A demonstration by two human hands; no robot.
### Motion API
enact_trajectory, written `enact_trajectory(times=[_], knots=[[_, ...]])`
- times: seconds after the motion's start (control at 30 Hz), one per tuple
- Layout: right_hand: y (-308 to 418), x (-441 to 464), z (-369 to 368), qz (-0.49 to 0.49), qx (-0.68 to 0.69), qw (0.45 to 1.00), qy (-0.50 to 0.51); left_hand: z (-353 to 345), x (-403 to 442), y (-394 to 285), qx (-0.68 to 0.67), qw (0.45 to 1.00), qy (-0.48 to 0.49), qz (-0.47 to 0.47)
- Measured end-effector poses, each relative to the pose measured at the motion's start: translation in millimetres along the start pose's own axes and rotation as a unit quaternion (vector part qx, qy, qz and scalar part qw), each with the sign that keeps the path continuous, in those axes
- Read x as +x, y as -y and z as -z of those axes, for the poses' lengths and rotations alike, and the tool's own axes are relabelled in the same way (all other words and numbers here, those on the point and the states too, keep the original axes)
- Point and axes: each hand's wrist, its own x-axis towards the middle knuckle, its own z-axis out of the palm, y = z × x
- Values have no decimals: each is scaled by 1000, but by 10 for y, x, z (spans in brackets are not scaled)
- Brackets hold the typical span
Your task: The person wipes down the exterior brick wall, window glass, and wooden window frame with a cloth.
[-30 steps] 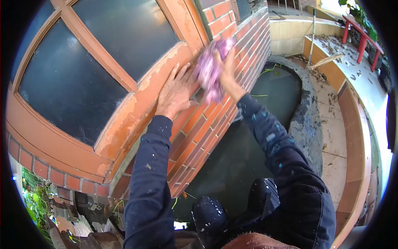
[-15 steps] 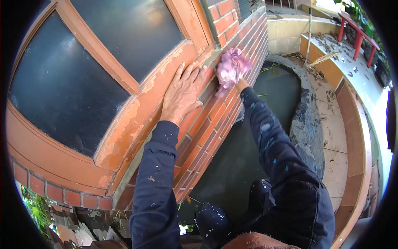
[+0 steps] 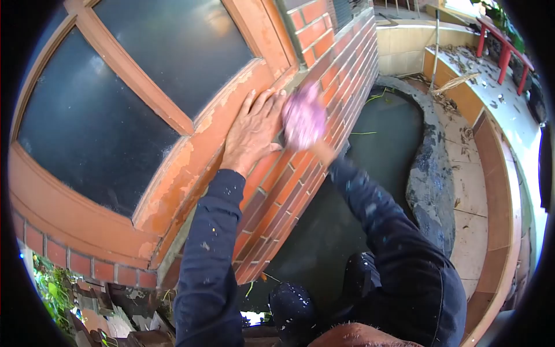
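My left hand (image 3: pixel 252 130) lies flat with fingers spread on the lower rail of the orange window frame (image 3: pixel 191 150), where the paint is flaking. It holds nothing. To its right, my right hand (image 3: pixel 322 151) is closed on a bunched pinkish-purple cloth (image 3: pixel 304 120), which is blurred by motion. The cloth hides most of the fingers and presses against the red brick wall (image 3: pixel 272 196) just below the window ledge. Its left edge is close to my left fingertips.
Below the wall lies a pond of dark water (image 3: pixel 324 231) with a rough stone rim (image 3: pixel 428 185). A tiled path (image 3: pixel 469 231) curves along the right. A thin pole (image 3: pixel 435 52) leans near a red bench (image 3: pixel 504 52). Greenery and broken boards (image 3: pixel 115 318) show lower left.
My right hand and the cloth have moved left and down along the bricks, nearer my left hand. My left hand stays in place on the frame.
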Motion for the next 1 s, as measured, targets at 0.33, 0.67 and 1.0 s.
enact_trajectory(times=[0.33, 0.67, 1.0], knots=[[348, -1126, -1019, 179, -738, 644, -98, -177, -54, 13, -61, 994, -88, 12], [462, 521, -1021, 197, -936, 280, 80, 709, -1614, -221, -7, 969, -175, 174], [-1228, -989, -1708, 200, -791, 356, 457, 449, -2285, 15, -66, 929, -281, 234]])
